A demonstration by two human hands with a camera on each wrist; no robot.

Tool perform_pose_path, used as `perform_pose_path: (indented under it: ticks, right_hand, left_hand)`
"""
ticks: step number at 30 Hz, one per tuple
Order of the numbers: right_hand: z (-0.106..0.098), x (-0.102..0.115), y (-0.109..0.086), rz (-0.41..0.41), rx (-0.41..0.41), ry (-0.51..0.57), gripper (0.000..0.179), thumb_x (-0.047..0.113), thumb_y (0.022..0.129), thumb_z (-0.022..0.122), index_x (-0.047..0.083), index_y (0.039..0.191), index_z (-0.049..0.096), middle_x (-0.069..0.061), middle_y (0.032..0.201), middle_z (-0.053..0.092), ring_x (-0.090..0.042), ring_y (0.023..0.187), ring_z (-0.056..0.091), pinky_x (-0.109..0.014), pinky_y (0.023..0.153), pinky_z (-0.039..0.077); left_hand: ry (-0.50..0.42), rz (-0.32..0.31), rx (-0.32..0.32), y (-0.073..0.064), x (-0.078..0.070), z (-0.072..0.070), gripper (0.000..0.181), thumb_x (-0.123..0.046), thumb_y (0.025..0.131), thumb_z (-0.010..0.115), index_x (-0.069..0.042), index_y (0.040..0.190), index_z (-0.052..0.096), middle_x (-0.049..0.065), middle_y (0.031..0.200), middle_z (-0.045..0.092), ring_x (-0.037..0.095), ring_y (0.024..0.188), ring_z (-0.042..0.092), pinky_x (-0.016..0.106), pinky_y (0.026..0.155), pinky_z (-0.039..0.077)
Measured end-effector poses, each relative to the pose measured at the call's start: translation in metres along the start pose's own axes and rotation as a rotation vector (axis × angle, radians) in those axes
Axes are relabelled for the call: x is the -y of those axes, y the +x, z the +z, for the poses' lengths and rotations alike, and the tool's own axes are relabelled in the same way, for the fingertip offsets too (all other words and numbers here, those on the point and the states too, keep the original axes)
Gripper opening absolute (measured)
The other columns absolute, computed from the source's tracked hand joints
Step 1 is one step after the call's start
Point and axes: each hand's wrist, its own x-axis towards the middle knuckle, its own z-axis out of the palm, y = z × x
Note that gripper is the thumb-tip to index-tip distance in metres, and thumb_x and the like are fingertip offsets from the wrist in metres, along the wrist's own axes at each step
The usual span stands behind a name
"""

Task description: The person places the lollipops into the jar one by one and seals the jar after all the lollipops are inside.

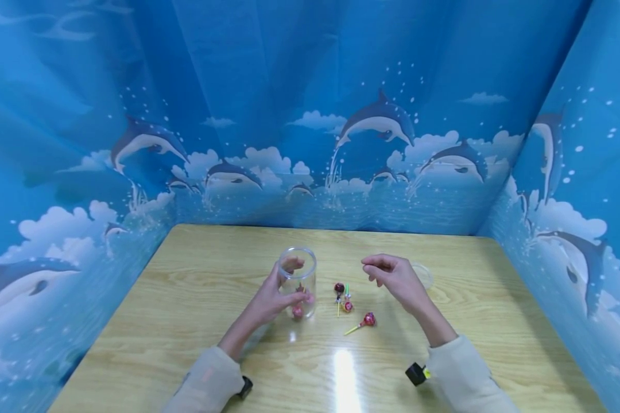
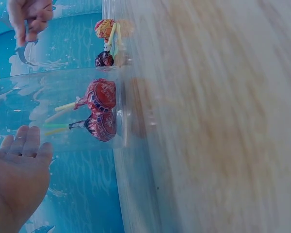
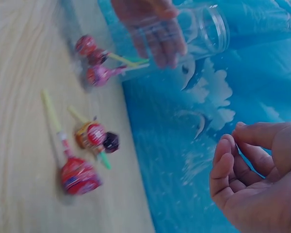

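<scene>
A clear plastic jar (image 1: 298, 287) stands upright and uncapped on the table, gripped round its side by my left hand (image 1: 276, 295). Inside it, wrapped lollipops (image 2: 102, 97) rest heads down, with their sticks pointing up. To the jar's right lie three loose lollipops: a dark one (image 1: 338, 288), an orange-and-red one (image 1: 347, 307) and a red one (image 1: 369, 319) nearer me. My right hand (image 1: 398, 281) hovers over the table beyond them, fingers loosely bent and thumb near the fingertips. Nothing shows between those fingers (image 3: 223, 170).
A clear round lid (image 1: 422, 276) lies on the wooden table (image 1: 212, 258), partly behind my right hand. Blue curtains (image 1: 268, 86) printed with dolphins hang along the back and both sides. A small black device (image 1: 416, 374) sits at my right sleeve.
</scene>
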Motion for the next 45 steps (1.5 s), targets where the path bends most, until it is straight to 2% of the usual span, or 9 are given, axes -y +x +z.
perform_pose_path:
  ticks: [5,12,16,21,24,31,34,40,45]
  right_hand:
    - [-0.001,-0.012,0.003,0.032,-0.013,-0.007,0.026,0.014,0.101,0.068,-0.003,0.121,0.071,-0.005,0.097,0.072,-0.022,0.084,0.063,-0.028,0.067,0.055]
    - [-0.001,-0.031,0.013,0.012,0.052,-0.041,0.033,0.014,0.102,0.066,-0.007,0.127,0.066,-0.022,0.106,0.07,-0.035,0.09,0.063,-0.037,0.071,0.057]
    - [0.002,-0.044,0.019,-0.007,0.088,-0.055,0.035,0.014,0.101,0.066,-0.009,0.128,0.064,-0.026,0.107,0.068,-0.034,0.088,0.063,-0.036,0.07,0.056]
    - [0.009,-0.057,0.025,0.002,0.126,-0.071,0.035,0.011,0.099,0.069,-0.009,0.128,0.065,-0.023,0.11,0.07,-0.023,0.089,0.065,-0.033,0.073,0.059]
    - [0.013,-0.062,0.029,0.005,0.152,-0.088,0.034,0.007,0.098,0.068,-0.009,0.128,0.065,-0.022,0.11,0.071,-0.023,0.09,0.066,-0.032,0.071,0.059]
    - [0.022,-0.071,0.038,0.038,0.173,-0.14,0.029,0.0,0.096,0.066,-0.006,0.124,0.068,-0.014,0.101,0.072,-0.021,0.077,0.063,-0.027,0.062,0.055]
    - [0.025,-0.073,0.04,0.049,0.164,-0.172,0.028,-0.002,0.094,0.067,-0.005,0.122,0.07,-0.011,0.1,0.072,-0.02,0.08,0.064,-0.026,0.064,0.055]
    - [0.03,-0.074,0.043,-0.019,0.202,-0.255,0.026,-0.006,0.09,0.07,-0.005,0.115,0.073,-0.012,0.106,0.073,-0.023,0.096,0.066,-0.035,0.087,0.058]
    - [0.032,-0.074,0.044,-0.089,0.233,-0.366,0.026,-0.005,0.087,0.072,-0.001,0.113,0.075,-0.009,0.103,0.071,-0.022,0.093,0.062,-0.039,0.084,0.057]
  left_hand:
    - [0.007,-0.008,0.0,0.0,-0.001,0.0,0.086,-0.012,0.082,0.087,-0.009,0.153,0.039,0.011,0.152,0.051,0.04,0.145,0.04,0.07,0.117,0.025]
    - [0.011,-0.011,-0.001,0.001,-0.002,-0.001,0.088,-0.014,0.081,0.088,-0.008,0.154,0.038,0.011,0.153,0.05,0.04,0.145,0.039,0.071,0.117,0.024]
    - [0.015,-0.019,0.0,0.001,-0.001,-0.001,0.088,-0.015,0.081,0.088,-0.008,0.154,0.038,0.011,0.154,0.049,0.04,0.146,0.039,0.07,0.117,0.023]
    - [0.009,-0.017,-0.003,0.001,-0.001,0.0,0.088,-0.014,0.081,0.088,-0.009,0.153,0.039,0.012,0.153,0.05,0.041,0.145,0.039,0.07,0.117,0.024]
    - [0.007,-0.009,-0.006,0.0,-0.001,0.0,0.087,-0.013,0.081,0.088,-0.008,0.153,0.039,0.013,0.153,0.05,0.042,0.145,0.04,0.071,0.117,0.025]
    - [0.009,-0.003,-0.008,-0.001,0.0,0.0,0.088,-0.011,0.081,0.088,-0.007,0.153,0.039,0.013,0.153,0.05,0.041,0.144,0.04,0.07,0.117,0.025]
    - [0.004,-0.002,-0.011,-0.002,-0.001,0.001,0.089,-0.011,0.08,0.089,-0.006,0.153,0.038,0.013,0.152,0.05,0.041,0.144,0.04,0.07,0.117,0.024]
    - [0.009,-0.008,-0.015,-0.002,-0.001,0.001,0.088,-0.01,0.08,0.089,-0.006,0.152,0.039,0.012,0.152,0.051,0.04,0.144,0.041,0.071,0.118,0.022]
    - [0.016,-0.017,-0.02,-0.001,0.0,0.001,0.087,-0.011,0.08,0.089,-0.009,0.152,0.041,0.01,0.152,0.052,0.039,0.144,0.041,0.071,0.118,0.019]
